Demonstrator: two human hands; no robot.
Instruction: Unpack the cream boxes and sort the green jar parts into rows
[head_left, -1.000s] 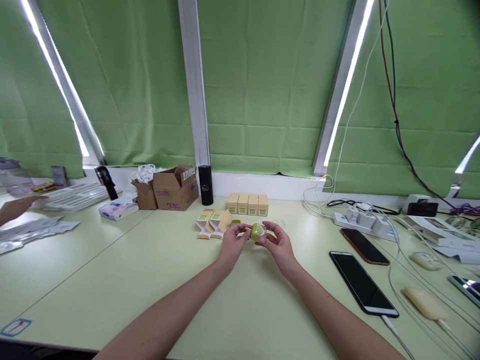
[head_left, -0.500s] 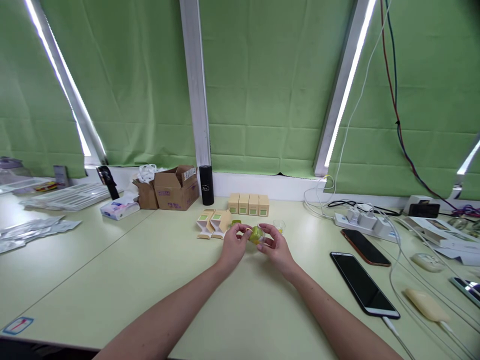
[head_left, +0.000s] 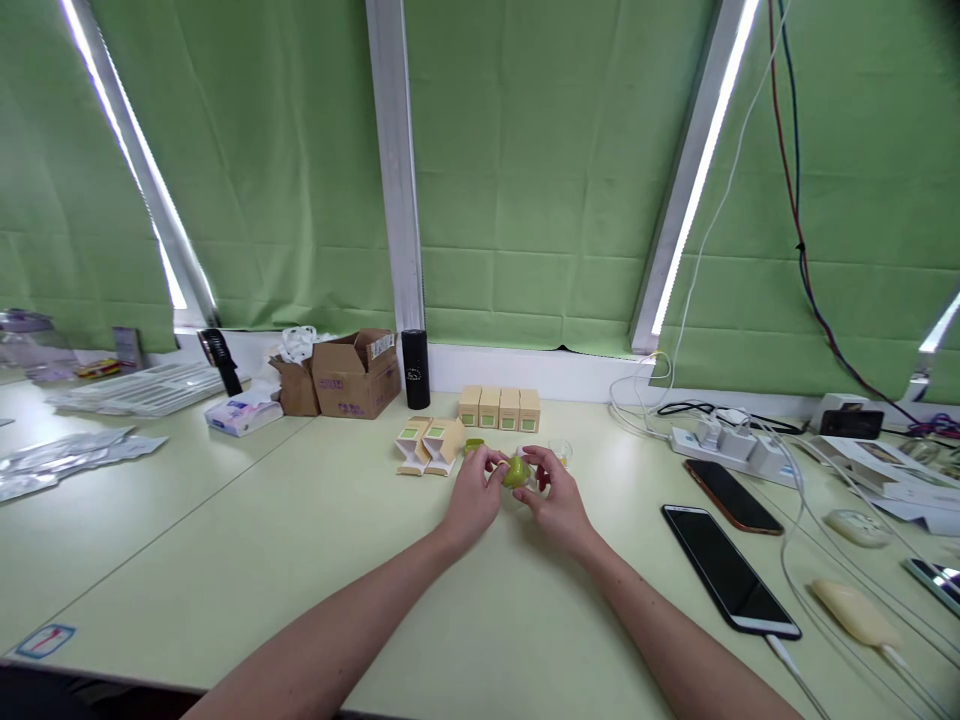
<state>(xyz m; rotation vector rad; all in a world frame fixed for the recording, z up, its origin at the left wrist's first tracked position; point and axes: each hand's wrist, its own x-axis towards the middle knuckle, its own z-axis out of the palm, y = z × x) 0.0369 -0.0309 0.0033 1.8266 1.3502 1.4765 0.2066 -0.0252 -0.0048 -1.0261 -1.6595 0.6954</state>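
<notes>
- Since the earlier frames the two hands had sunk a little toward the surface (head_left: pixel 225 560) and drawn closer together, and the other person's hand seen at the far left edge a second before had gone from view.
- The left hand (head_left: pixel 472 500) and the right hand (head_left: pixel 555 505) met around a small green jar (head_left: pixel 516 470), held just above the surface in front of the person; the fingers of both hands were curled and pinching it from either side.
- The jar looked small and smooth, so a twist with uneven pressure could have let it slip out of the pinch and roll across the surface.
- A clear little cup (head_left: pixel 560 452) sat just beyond the right hand; a backward flick of the knuckles could have tipped it, though what it held could not be made out.
- Two opened cartons (head_left: pixel 429 445) lay just left of the hands, and a row of four closed boxes (head_left: pixel 499 408) stood behind; a dropped jar might have knocked the light cartons askew.
- A black phone (head_left: pixel 727 570) on its cable lay to the right, well apart from the hands, so any risk to it seemed slight unless the jar rolled that way.
- Whether the jar's lid was loose or tight could not be told, as the fingers covered most of it.
</notes>
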